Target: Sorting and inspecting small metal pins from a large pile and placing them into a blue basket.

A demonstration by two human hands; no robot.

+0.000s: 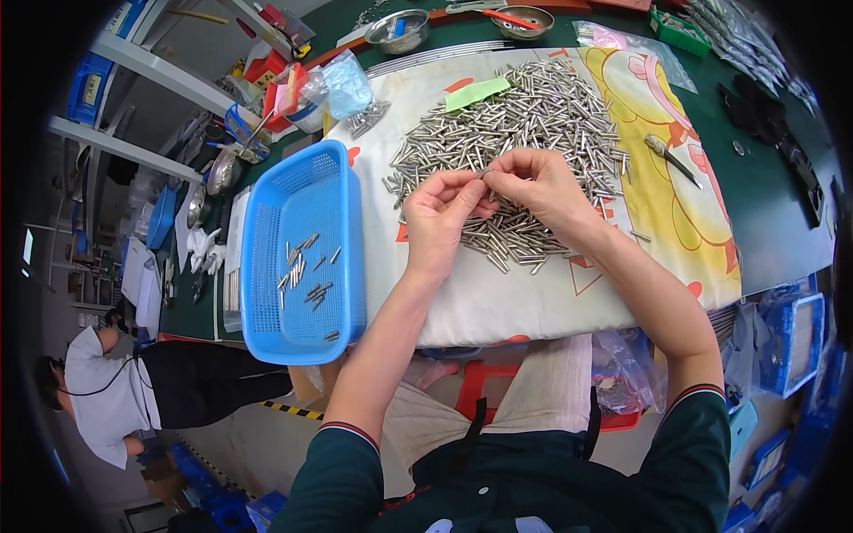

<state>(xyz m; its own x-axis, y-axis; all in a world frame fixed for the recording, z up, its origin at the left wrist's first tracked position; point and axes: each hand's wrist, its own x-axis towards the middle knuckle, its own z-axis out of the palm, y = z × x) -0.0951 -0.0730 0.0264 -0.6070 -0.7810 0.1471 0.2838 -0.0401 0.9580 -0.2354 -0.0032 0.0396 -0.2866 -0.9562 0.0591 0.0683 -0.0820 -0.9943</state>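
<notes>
A wide heap of short silvery metal pins (542, 115) is spread over a printed cloth (400, 302) on the bench. Above the near part of the heap, my left hand (444, 206) and my right hand (540, 185) meet, thumb and fingers of each pinched together. Whatever sits between the fingertips is too small and covered to make out. To the left, a blue plastic basket (354, 240) has a few groups of similar pins on its bottom. A light green paper slip (477, 94) rests on the heap's far left side.
Right of the heap lies a brush-like tool (672, 160) with a dark handle. Metal bowls (397, 32) and long rods (435, 59) line the far side. A plastic bag of pins (366, 117) lies beyond the basket. Another person (111, 395) is at the far left.
</notes>
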